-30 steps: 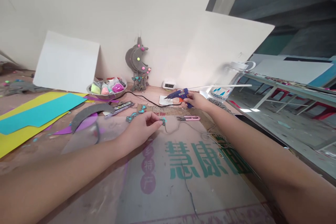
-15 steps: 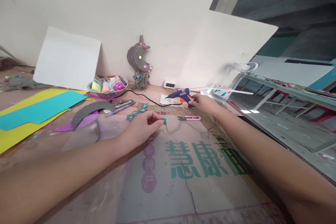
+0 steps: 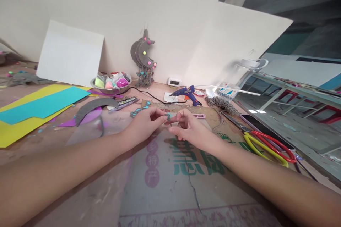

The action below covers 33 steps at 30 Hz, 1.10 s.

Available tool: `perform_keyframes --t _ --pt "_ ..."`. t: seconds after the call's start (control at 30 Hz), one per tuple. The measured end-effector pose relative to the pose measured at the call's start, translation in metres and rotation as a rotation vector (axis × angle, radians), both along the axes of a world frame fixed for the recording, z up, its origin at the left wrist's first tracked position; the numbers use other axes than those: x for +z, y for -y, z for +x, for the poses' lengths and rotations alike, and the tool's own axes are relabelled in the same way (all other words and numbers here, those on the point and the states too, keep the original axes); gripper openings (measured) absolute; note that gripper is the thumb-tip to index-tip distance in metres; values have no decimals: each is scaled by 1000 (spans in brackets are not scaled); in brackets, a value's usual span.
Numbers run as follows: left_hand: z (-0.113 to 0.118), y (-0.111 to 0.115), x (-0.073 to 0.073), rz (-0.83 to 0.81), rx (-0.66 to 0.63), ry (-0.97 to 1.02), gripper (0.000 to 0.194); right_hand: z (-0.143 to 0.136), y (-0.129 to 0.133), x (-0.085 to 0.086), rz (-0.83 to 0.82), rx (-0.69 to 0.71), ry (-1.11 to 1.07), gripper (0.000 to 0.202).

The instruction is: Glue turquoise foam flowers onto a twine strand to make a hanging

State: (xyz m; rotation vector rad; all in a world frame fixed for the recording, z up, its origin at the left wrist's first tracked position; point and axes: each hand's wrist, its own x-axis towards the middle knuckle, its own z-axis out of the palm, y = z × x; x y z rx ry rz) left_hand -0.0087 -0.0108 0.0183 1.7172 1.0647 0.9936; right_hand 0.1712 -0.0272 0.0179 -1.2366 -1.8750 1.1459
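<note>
Between the thumb and fingertips of my left hand (image 3: 144,122) is a small grey-and-teal yarn piece (image 3: 167,116). My right hand (image 3: 193,129) is close on its right, the index finger reaching to the piece and the thumb apart from it. Behind my hands rests a blue hot glue gun (image 3: 183,94), nozzle pointing left. Pink thread snips (image 3: 200,116) lie partly hidden behind my right hand. More teal-and-grey pieces (image 3: 140,109) lie just beyond my left hand. Under both hands is a printed translucent plastic sheet (image 3: 160,202).
Scissors with red and yellow handles (image 3: 269,145) lie right, near a phone (image 3: 266,129) and a grey yarn skein (image 3: 223,104). A plastic jug (image 3: 226,90), a white clock (image 3: 174,82), a bowl (image 3: 110,90) of coloured packets and a moon ornament (image 3: 144,55) stand behind. Teal sheets (image 3: 48,104) lie left.
My right hand has let go of the glue gun, which now rests on the table, and has come left and nearer to the small piece. My left hand still pinches that piece.
</note>
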Motion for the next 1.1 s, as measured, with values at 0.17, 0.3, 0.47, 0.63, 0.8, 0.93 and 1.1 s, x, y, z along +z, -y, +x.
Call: perform_keyframes --t 0.17,0.3,0.47,0.63,0.8,0.93,1.1 --pt "-1 0 -1 -61 -9 14 21 4 4 2 248 -46 143 28" --pt "-1 1 -3 -97 -44 -8 22 12 2 8 661 -119 456 18" --pt "-1 1 -2 -44 -51 -61 21 15 0 9 839 -65 487 15" --pt "-1 1 -3 15 -58 -88 21 11 1 8 840 -108 455 16" --pt "0 0 -2 5 -102 -61 20 4 2 9 584 -177 277 21" --pt "1 0 -2 -19 -118 -58 17 0 3 6 468 -175 152 21" --pt "1 1 -1 22 -101 -89 16 -1 3 5 374 -166 80 22"
